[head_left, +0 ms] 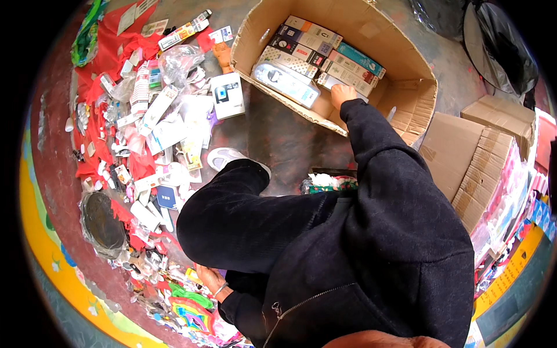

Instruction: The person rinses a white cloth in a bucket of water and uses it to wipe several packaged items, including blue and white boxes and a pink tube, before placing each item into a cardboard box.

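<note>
A large open cardboard box (400, 95) stands at the far middle, with several small product cartons (299, 52) packed side by side in it. My right hand (343, 96) reaches over its near edge, its fingers closed on the near end of a slim white carton (328, 81). To the left of that carton lies a clear-fronted pale package (285, 84). My left hand (209, 279), with a bracelet at the wrist, is low beside my bent knee, close to the littered floor. The knee hides part of its fingers, so its grip cannot be made out.
Loose packages, plastic and red cloth form a heap (168, 122) on the left. A white box (228, 95) stands between heap and carton. A round dark dish (103, 223) lies at the far left. More cardboard boxes (455, 156) and a black bag (493, 52) are on the right.
</note>
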Tool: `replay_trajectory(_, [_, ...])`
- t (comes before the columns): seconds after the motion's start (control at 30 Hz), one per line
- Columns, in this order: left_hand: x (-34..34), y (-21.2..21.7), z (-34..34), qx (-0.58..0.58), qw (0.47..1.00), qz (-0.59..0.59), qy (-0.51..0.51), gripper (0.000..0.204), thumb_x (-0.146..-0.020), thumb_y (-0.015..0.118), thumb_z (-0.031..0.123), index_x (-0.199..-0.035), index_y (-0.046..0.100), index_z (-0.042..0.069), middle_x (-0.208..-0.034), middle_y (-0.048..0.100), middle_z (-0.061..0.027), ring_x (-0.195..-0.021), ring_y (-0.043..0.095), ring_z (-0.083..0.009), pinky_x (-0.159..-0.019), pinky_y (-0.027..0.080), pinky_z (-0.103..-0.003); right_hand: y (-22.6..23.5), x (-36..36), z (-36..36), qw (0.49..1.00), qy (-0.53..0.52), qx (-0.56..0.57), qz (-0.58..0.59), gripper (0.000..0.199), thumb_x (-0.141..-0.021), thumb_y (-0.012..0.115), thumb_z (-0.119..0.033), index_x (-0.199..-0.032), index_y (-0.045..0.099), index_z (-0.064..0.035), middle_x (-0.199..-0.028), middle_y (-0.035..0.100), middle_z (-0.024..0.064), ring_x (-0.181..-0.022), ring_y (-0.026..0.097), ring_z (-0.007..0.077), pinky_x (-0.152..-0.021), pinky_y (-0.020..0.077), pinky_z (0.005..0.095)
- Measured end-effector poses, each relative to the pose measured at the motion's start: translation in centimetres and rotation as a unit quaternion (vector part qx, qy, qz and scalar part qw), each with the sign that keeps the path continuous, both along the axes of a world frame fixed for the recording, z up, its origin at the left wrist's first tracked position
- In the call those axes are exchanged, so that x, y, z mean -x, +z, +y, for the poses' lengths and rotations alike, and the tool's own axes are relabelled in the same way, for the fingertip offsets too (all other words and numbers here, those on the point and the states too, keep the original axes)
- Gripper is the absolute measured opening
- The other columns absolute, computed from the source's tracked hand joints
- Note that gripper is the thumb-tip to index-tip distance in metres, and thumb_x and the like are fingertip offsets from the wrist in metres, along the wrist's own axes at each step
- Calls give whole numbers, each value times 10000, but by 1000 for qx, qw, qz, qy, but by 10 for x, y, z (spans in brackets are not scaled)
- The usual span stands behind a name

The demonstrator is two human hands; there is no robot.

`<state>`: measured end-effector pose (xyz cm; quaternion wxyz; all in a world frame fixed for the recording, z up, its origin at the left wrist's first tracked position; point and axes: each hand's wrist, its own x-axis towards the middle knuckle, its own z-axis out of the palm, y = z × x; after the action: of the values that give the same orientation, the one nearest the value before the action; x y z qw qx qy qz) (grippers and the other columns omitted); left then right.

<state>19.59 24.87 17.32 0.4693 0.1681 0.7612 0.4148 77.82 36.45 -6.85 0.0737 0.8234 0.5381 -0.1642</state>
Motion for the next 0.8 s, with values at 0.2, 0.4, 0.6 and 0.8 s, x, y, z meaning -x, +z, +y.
replay_trajectory(0.2, [-14,-4,11,17,999,29,3,282,-788,596,152,-1004,557,-26,-930,604,-85,-797,592,-156,-675,490,-238,-43,-72,-48,947,153,281,35,224,-762,525,-161,-927,647,-69,-940,630,127,-884,609,260,-698,499,370])
replay_trajectory(0.4, [-49,7,14,63,997,30,39,320,-811,574,184,-1053,534,-21,-985,592,-91,-858,581,-176,-742,483,-276,-9,-67,-38,908,-237,183,295,347,-777,461,-267,-961,624,-23,-1001,611,148,-956,567,302,-802,432,338])
replay_trajectory(0.6, [-32,19,9,28,999,-18,-6,262,-869,488,173,-1065,538,7,-1000,592,-63,-871,576,-157,-742,476,-268,-66,-80,-62,965,218,117,87,176,-773,467,-137,-830,611,-54,-753,618,158,-735,608,312,-617,478,382])
replay_trajectory(0.8, [12,33,27,-9,997,25,-78,308,-886,474,218,-1104,509,3,-935,605,-92,-809,570,-134,-694,461,-250,-18,-129,-32,938,208,242,135,278,-805,452,-230,-919,631,-51,-921,624,165,-814,612,285,-692,484,361])
